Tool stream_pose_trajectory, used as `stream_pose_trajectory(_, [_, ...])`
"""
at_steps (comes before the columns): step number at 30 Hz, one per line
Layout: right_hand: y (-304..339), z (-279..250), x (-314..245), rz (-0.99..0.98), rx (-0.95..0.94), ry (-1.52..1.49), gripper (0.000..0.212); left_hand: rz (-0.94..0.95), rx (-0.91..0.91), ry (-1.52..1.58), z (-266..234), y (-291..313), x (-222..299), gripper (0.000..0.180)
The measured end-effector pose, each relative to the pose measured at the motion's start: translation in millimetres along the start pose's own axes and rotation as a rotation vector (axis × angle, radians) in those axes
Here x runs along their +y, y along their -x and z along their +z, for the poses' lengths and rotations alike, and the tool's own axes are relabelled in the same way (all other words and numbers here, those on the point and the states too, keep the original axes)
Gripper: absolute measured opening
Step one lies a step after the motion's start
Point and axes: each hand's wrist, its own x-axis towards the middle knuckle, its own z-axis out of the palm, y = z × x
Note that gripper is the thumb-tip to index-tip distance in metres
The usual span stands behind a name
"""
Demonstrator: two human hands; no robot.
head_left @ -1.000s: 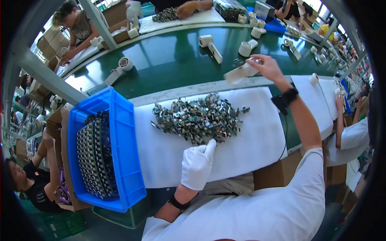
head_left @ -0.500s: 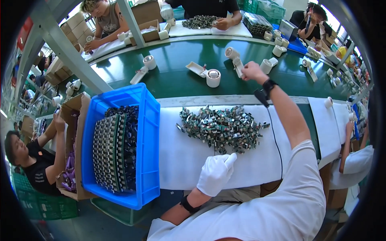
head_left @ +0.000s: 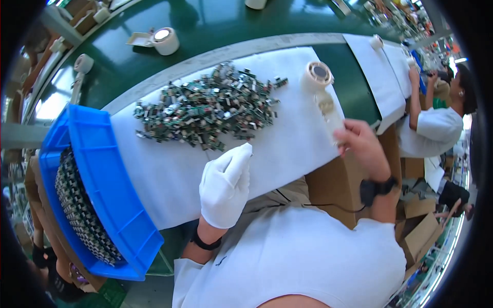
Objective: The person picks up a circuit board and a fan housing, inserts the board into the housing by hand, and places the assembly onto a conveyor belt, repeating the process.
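Note:
My right hand [head_left: 363, 146], bare and with a black strap at its wrist, grips the handle end of a white handheld device [head_left: 318, 77]. A short, round head with a grey centre tops it, and the handle looks like an open shell. Both are held over the right edge of the white work mat [head_left: 277, 149]. My left hand [head_left: 224, 187], in a white glove, has its fingers pinched together near the front of the mat. A tiny dark speck shows at its fingertips, too small to name. Just beyond it lies a heap of small green circuit boards [head_left: 205, 110].
At the left stands a blue plastic crate [head_left: 110, 177] holding stacked board panels [head_left: 82, 205]. Behind the mat runs a green conveyor belt [head_left: 215, 25], with another white device [head_left: 165, 41] on it. A co-worker [head_left: 436, 120] sits at the right; cardboard boxes [head_left: 418, 236] stand below.
My right hand has picked up a white device from the belt and drawn it back over the mat. The view has turned rightward. My left hand stays pinched near the board heap.

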Motion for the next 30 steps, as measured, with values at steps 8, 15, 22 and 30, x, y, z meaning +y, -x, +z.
stream_pose_trajectory(8, [39.7, 71.2, 39.7, -0.087, 0.107, 0.415, 0.019, -0.013, -0.291, 0.481, 26.5, -0.3, 42.9, 0.036])
stream_pose_trajectory(15, [14.2, 62.5, 13.6, -0.654, 0.333, 0.78, 0.021, 0.043, -0.326, 0.455, 45.0, 10.6, 37.3, 0.038])
stream_pose_trajectory(22, [-8.3, 47.3, 13.1, -1.051, 0.055, 0.954, 0.019, 0.039, -0.389, 0.367, 42.4, 10.8, 38.3, 0.032])
stream_pose_trajectory(30, [-0.9, 82.7, 28.7, -0.842, 0.466, 0.722, 0.01, -0.177, -0.34, 0.53, 37.5, 7.2, 37.8, 0.035])
